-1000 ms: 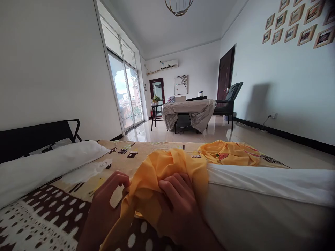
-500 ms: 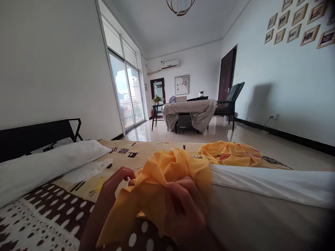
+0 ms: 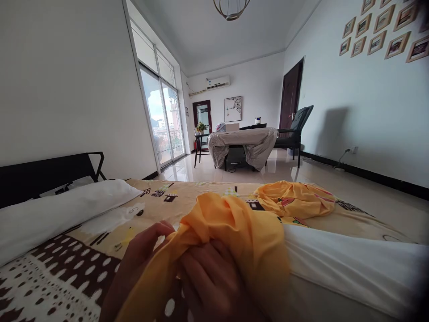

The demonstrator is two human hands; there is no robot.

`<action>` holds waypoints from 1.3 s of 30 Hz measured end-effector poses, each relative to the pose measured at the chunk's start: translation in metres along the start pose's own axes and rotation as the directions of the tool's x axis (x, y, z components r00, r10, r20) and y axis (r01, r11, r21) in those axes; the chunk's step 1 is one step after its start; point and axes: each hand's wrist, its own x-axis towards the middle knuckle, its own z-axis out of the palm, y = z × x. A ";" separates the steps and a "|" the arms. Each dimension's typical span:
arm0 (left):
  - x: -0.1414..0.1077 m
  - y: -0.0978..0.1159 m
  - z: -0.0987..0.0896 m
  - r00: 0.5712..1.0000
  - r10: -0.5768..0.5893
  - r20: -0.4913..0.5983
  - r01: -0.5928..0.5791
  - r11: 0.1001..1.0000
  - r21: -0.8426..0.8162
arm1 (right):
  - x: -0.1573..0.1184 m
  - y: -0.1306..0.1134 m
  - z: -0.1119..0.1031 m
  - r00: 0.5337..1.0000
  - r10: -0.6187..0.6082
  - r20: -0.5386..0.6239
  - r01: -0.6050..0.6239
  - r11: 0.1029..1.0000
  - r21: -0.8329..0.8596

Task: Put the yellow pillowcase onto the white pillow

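Observation:
A bunched yellow cloth cover [image 3: 231, 223] is gathered in front of me, wrapped around the near end of a long white padded piece [image 3: 335, 250] that stretches off to the right. My left hand [image 3: 144, 250] pinches the cloth at its left side, fingers curled. Lower and to the right, my right hand [image 3: 211, 273] has its fingers bent into the folds, gripping the fabric from below. Part of its fingertips is hidden under the cloth. More yellow fabric with a watermelon print [image 3: 295, 199] lies crumpled beyond, on the bed.
Beneath is a patterned bedsheet [image 3: 110, 228] in beige and brown. A white pillow [image 3: 73, 199] rests at the left by the black headboard [image 3: 47, 172]. Past the bed stand a covered table [image 3: 241, 138] and a black chair [image 3: 296, 129].
My right hand has moved left and under the folds, toward my left hand. The yellow bunch has spread a little rightward, and the white piece's near end has shifted.

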 end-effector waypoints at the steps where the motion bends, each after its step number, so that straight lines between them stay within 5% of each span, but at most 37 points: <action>1: -0.001 0.003 0.000 1.000 0.004 0.022 -0.004 1.000 0.002 | -0.002 0.001 0.001 1.000 0.016 0.000 -0.016 1.000 0.002; 9: 0.005 -0.001 -0.010 0.949 0.149 0.277 -0.149 0.989 -0.024 | -0.005 0.006 0.005 0.997 0.067 -0.029 -0.064 0.995 0.078; 25: 0.002 -0.005 -0.012 0.931 0.150 0.334 -0.182 0.981 0.067 | -0.006 0.006 0.009 0.997 0.040 -0.059 -0.035 0.996 0.081; 30: 0.002 0.005 -0.009 0.931 0.139 0.337 -0.171 0.983 0.068 | -0.005 0.004 0.003 0.992 0.118 -0.033 -0.110 0.978 0.176; 39: 0.000 0.006 -0.004 0.931 0.164 0.327 -0.241 0.948 0.210 | -0.003 0.006 0.005 0.990 0.061 -0.123 -0.047 0.992 0.116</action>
